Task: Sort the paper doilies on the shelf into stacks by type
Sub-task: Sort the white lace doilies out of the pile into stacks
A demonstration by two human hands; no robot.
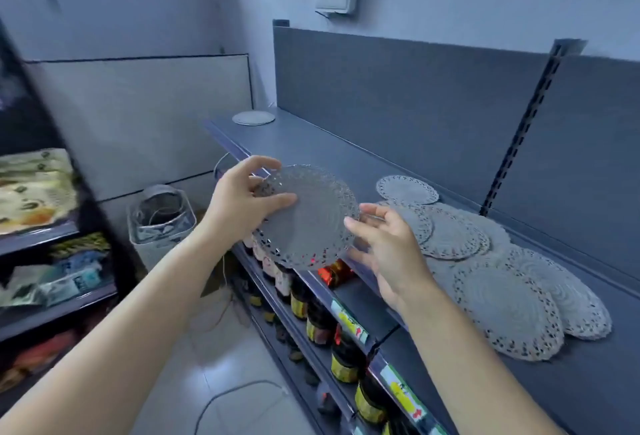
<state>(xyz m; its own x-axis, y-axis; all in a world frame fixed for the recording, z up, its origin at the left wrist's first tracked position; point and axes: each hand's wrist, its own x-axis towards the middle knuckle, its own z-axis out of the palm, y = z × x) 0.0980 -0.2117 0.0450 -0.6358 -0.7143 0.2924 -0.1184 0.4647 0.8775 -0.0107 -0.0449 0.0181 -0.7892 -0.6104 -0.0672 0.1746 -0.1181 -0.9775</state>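
Left hand (242, 199) pinches one doily (311, 223) by its edge, held between both hands. Right hand (388, 247), fingers relaxed, grips nothing. Mixed pile (485, 261) lies right of it. Judged mid-sort; next, if types match, set it squarely on the stack (253, 118) beyond the left hand.

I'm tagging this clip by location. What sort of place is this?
Probably a small shop, or its stockroom. It has grey retail shelving with a slotted upright, price tags along the shelf edge, and rows of labelled bottles on the shelf below the doilies.
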